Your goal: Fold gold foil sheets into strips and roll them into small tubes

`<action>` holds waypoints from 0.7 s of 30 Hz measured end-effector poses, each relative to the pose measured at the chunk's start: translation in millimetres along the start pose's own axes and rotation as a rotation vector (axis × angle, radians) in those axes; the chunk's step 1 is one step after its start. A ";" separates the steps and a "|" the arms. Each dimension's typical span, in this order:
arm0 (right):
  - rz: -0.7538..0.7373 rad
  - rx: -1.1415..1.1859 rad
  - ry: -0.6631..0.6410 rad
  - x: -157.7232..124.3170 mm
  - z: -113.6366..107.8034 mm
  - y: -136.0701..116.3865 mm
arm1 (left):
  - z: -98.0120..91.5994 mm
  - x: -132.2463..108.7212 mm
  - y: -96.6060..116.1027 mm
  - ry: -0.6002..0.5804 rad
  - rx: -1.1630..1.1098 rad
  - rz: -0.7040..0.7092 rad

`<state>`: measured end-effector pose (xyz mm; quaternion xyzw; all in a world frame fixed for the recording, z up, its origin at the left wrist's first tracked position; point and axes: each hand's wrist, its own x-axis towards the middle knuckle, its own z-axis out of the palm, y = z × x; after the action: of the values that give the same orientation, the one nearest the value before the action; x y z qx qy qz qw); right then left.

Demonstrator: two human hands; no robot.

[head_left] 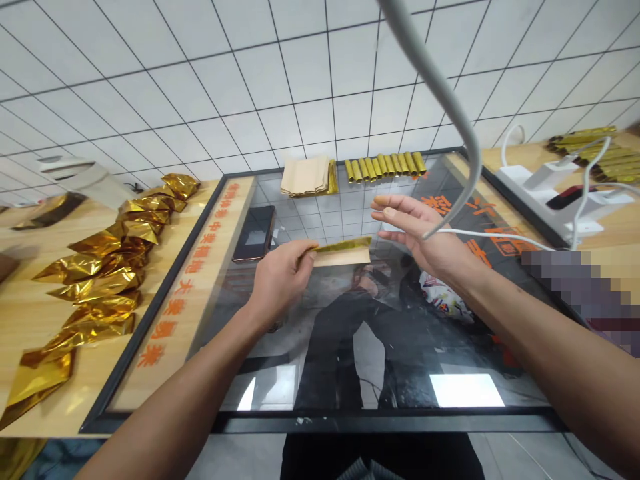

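My left hand [285, 273] pinches the left end of a partly rolled sheet of gold-and-tan paper [345, 255], which lies along the glass tabletop [320, 333]. Its far edge is curled and gold, while the near part shows a plain tan face. To the right, my right hand [417, 230] is apart from the paper with its fingers spread and nothing held in them. Behind the paper sits a stack of tan sheets [305, 177] with gold undersides. A row of several finished gold paper rolls [385, 167] lies beside that stack.
A dark phone [254, 233] lies left on the glass. Folded shiny gold foil pieces [107, 267] line the wooden table at left. At right are a power strip [550, 193] with white cables and more gold rolls [595, 153]. A thick grey cable [450, 87] hangs in front.
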<state>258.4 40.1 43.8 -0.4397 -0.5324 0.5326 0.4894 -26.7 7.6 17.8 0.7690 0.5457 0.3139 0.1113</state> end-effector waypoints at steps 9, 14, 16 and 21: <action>-0.089 -0.308 -0.029 0.0 7.4 18.7 | -2.8 7.9 10.6 -0.294 -0.744 -0.292; -0.114 -0.530 0.069 7.1 -1.2 32.6 | 3.4 -1.3 8.2 -0.078 -0.286 -0.033; -0.160 -0.628 0.109 9.1 -5.3 34.2 | 3.7 -6.4 8.4 -0.053 -0.046 0.196; -0.214 -0.713 0.128 8.5 -9.8 33.3 | 11.5 -17.6 12.6 -0.220 0.185 0.387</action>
<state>265.2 51.4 10.5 -0.5568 -0.6955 0.2313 0.3909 -13.8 -11.2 9.0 0.8958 0.3991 0.1923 0.0371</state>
